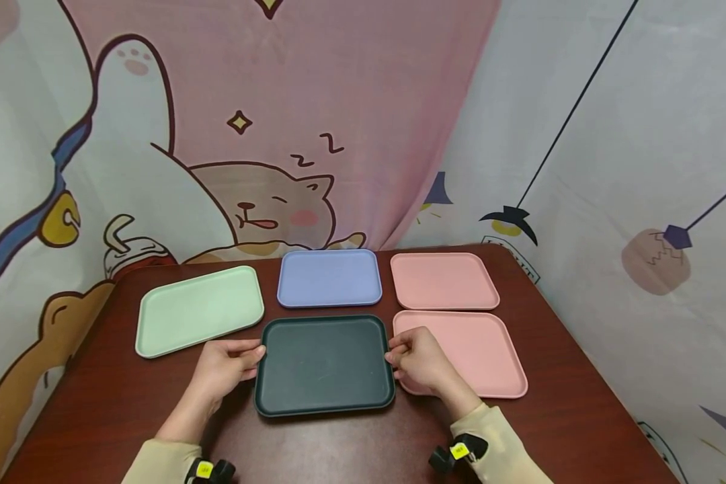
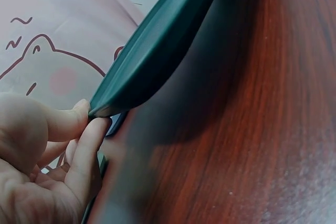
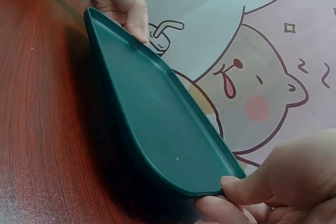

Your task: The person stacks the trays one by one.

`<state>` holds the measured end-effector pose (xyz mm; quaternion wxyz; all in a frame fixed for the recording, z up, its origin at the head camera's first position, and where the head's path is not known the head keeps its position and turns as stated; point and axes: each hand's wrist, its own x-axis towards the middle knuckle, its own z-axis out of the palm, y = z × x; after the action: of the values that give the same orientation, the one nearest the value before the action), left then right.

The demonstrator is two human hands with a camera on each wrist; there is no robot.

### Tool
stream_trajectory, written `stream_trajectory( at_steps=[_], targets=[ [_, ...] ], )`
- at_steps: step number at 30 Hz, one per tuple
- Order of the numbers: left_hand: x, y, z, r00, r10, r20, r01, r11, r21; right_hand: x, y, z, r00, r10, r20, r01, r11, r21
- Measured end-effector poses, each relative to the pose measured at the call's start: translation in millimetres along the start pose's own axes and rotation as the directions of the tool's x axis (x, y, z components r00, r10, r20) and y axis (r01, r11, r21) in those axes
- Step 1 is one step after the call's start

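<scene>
A dark green rectangular tray point(image 1: 325, 366) is held by both hands above the table, with a shadow under it in the left wrist view. My left hand point(image 1: 225, 368) pinches its left rim, thumb on top and fingers beneath. On the opposite short side, my right hand point(image 1: 422, 359) pinches the right rim the same way. In the right wrist view the tray point(image 3: 152, 114) shows a bare inner face with a few tiny specks. Part of a pink tray point(image 1: 478, 356) lies hidden behind the right hand. A light green tray point(image 1: 199, 310) is just beyond the left hand.
A blue tray point(image 1: 329, 277) lies at the back middle, and another pink tray point(image 1: 444, 281) at the back right. All rest on a dark reddish wooden table point(image 1: 581, 417). A cartoon-printed curtain point(image 1: 369, 101) hangs right behind the table's far edge.
</scene>
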<state>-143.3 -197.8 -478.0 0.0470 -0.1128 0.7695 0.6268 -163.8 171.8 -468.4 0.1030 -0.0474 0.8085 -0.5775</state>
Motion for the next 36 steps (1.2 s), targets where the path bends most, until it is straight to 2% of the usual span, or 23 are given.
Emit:
stream_trajectory(
  at_steps=[17, 27, 36],
  targets=[
    [5.7, -7.2, 4.6, 0.999, 0.04, -0.023, -0.038, 0.997, 0.07, -0.7, -1.6, 8.0, 0.998, -0.022, -0.055, 0.012, 0.984, -0.177],
    [4.5, -10.1, 7.5, 0.999, 0.034, -0.038, -0.031, 0.996, 0.084, -2.6, -8.0, 10.5, 0.997, -0.047, -0.066, 0.024, 0.948, -0.317],
    [1.5, -8.5, 9.6, 0.999, 0.031, -0.029, -0.029, 0.996, 0.079, -4.2, -9.9, 10.1, 0.995, -0.072, -0.066, 0.041, 0.922, -0.384]
  ],
)
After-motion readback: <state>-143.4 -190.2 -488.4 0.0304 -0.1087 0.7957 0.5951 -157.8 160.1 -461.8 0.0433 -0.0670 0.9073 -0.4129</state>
